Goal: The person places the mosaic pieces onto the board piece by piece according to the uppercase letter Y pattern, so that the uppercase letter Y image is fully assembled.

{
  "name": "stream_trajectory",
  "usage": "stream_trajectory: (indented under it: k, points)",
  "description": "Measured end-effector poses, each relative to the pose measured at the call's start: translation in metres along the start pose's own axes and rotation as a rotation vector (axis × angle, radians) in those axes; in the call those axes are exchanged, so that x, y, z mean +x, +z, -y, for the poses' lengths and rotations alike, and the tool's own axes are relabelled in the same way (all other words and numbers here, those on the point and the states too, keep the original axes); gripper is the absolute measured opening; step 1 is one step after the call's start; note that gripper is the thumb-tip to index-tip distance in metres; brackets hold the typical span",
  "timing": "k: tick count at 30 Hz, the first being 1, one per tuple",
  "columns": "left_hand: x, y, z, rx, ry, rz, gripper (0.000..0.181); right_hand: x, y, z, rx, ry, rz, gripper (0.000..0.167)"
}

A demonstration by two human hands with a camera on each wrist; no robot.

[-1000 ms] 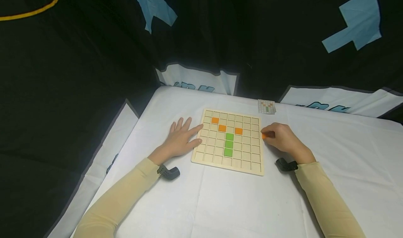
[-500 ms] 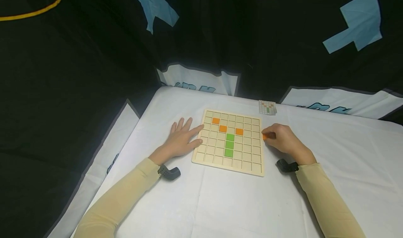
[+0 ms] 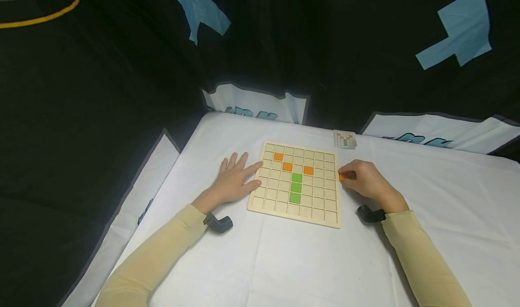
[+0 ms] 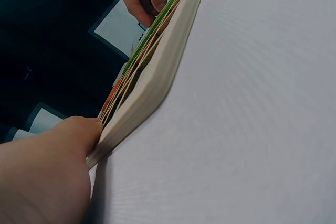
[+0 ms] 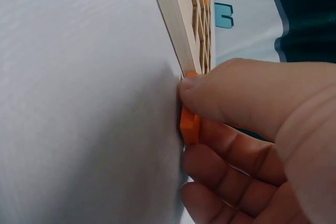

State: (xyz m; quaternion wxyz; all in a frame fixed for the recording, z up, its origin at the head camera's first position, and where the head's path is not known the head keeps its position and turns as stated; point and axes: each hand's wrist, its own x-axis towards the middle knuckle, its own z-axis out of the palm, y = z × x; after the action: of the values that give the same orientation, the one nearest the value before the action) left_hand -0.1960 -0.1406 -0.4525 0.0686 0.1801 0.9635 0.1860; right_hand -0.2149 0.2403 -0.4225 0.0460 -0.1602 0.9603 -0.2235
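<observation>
A square wooden grid board [image 3: 276,202] lies on the white tabletop. Set in its cells are three orange tiles [image 3: 287,166] and a column of three green tiles [image 3: 296,188]. My left hand [image 3: 232,182] is spread flat to the left of it, thumb and index finger touching the board's left edge. Beside the right edge, my right hand [image 3: 367,180] holds another orange tile [image 5: 189,126] between thumb and fingers, low at the cloth. The right wrist view shows this tile close against the board's side, partly covered by the thumb.
A small pattern card [image 3: 344,139] with a coloured grid lies near the table's back edge, beyond the right hand. White cloth [image 3: 308,262] covers the table. Dark curtain [image 3: 260,49] with blue tape patches hangs behind and to the left.
</observation>
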Motion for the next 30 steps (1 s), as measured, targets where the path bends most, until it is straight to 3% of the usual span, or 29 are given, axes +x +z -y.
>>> stream_trajectory:
  k: [21,30]
  points:
    - [0.001,0.003,0.001,0.003,0.003,-0.004,0.064,0.008,-0.007,0.008,-0.001,-0.005,0.000,0.028]
    - [0.002,0.002,0.001,0.010,0.001,-0.005,0.064,0.019,-0.006,0.016,-0.011,-0.078,-0.040,0.025]
